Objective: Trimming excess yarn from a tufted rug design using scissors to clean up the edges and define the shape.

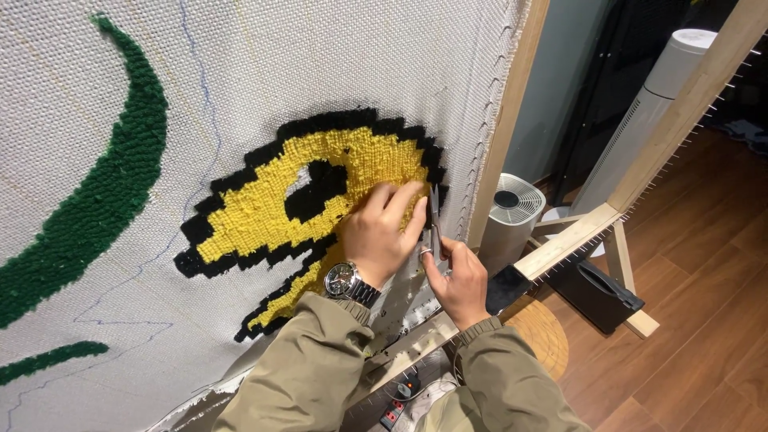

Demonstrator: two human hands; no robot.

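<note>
A white tufting cloth (264,56) is stretched on a wooden frame (512,104). On it sits a yellow tufted shape (264,212) with a black stepped outline and a black patch inside. My left hand (382,232), with a metal wristwatch (350,282), lies flat on the yellow pile near its right end. My right hand (458,280) holds small metal scissors (433,220), blades pointing up against the right edge of the yellow shape, beside my left fingers. Both sleeves are olive.
Green tufted curves (120,168) run along the cloth's left side. Behind the frame stand a small round grey fan unit (509,216) and a tall white tower appliance (640,120). A black box (596,292) and a round wooden stool (544,332) rest on the wooden floor.
</note>
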